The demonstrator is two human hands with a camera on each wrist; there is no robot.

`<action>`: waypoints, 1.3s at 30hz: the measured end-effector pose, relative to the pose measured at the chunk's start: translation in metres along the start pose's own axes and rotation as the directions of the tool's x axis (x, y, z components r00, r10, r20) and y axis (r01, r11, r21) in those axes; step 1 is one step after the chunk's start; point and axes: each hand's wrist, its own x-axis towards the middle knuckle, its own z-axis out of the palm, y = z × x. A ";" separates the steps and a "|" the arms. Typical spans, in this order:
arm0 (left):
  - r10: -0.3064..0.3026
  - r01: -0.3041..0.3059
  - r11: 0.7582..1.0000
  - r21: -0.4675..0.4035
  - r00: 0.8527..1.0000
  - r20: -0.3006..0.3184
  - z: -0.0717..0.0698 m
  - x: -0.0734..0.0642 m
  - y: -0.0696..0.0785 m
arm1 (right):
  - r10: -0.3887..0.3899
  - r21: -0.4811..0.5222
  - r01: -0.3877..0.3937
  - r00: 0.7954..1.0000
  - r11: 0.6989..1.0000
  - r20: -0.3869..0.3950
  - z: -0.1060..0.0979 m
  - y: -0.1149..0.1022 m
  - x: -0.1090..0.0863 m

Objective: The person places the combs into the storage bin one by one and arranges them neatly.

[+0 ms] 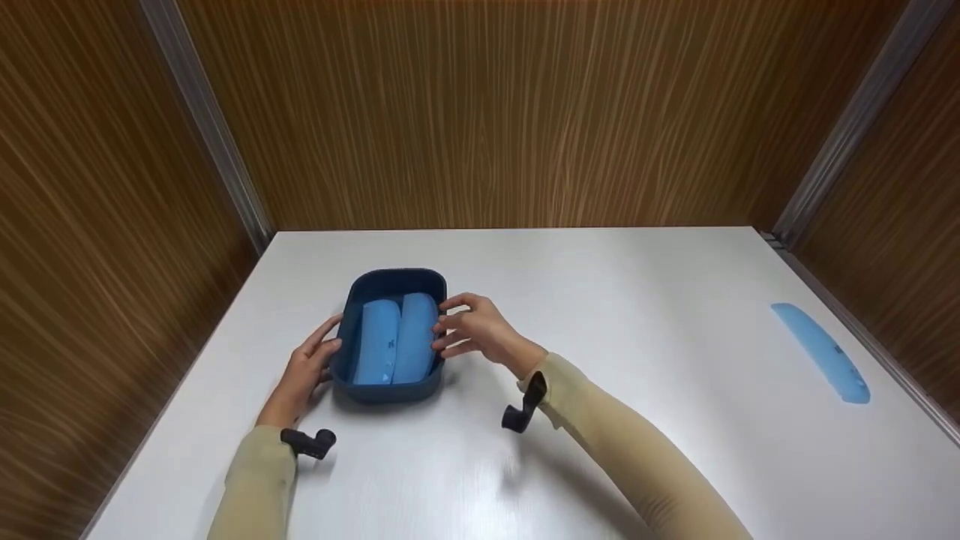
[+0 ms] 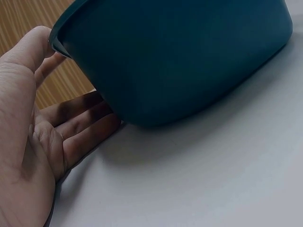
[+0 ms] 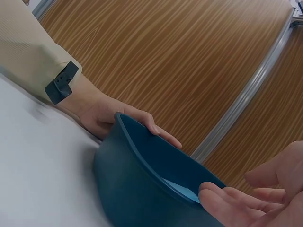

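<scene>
A dark blue bin [image 1: 390,394] stands on the white table. Inside it two light blue, rounded, elongated cases, the left case [image 1: 377,341] and the right case [image 1: 416,337], lie side by side. My left hand [image 1: 302,373] rests against the bin's left side; in the left wrist view its fingers [image 2: 90,135] touch the outer wall, with the thumb at the rim. Over the bin's right rim, my right hand [image 1: 480,328] has its fingers loosely spread, tips close to the right case. Seen from the right wrist, those fingers [image 3: 236,203] pinch nothing.
Another light blue elongated piece [image 1: 821,352] lies near the right edge of the white table [image 1: 600,300]. Wood-grain panels [image 1: 510,112] rise behind and on both sides, with metal strips at the corners.
</scene>
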 end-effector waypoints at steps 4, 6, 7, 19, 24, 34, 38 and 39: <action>-0.004 0.004 1.000 -0.002 1.000 0.020 0.004 -0.007 0.010 | -0.022 0.015 0.022 1.000 1.000 0.005 -0.006 0.001 -0.004; -0.002 0.002 1.000 0.002 1.000 0.029 0.005 -0.010 0.016 | -0.031 0.012 0.031 0.999 0.999 0.019 -0.008 0.000 -0.006; -0.001 0.001 1.000 0.007 1.000 0.031 0.006 -0.012 0.018 | -0.036 0.008 0.036 0.999 0.999 0.025 -0.009 0.000 -0.007; -0.002 0.002 1.000 -0.003 1.000 0.008 0.000 -0.003 0.003 | -0.093 -0.009 0.093 0.996 0.996 -0.005 -0.027 -0.004 -0.015; 0.008 -0.008 1.000 0.018 1.000 0.000 -0.001 0.002 -0.004 | -0.079 -0.044 0.079 0.997 0.996 -0.005 -0.036 -0.002 -0.018; 0.011 -0.011 0.999 0.040 1.000 0.005 -0.002 0.002 -0.005 | -0.086 -0.070 0.084 0.996 0.994 -0.039 -0.058 0.000 -0.027; 0.023 -0.023 0.999 0.031 1.000 0.013 -0.002 0.002 -0.005 | -0.090 -0.081 0.086 0.995 0.993 -0.046 -0.068 0.003 -0.030; 0.025 -0.025 0.999 0.024 1.000 0.012 -0.001 0.002 -0.005 | -0.093 -0.080 0.089 0.995 0.993 -0.047 -0.071 0.004 -0.031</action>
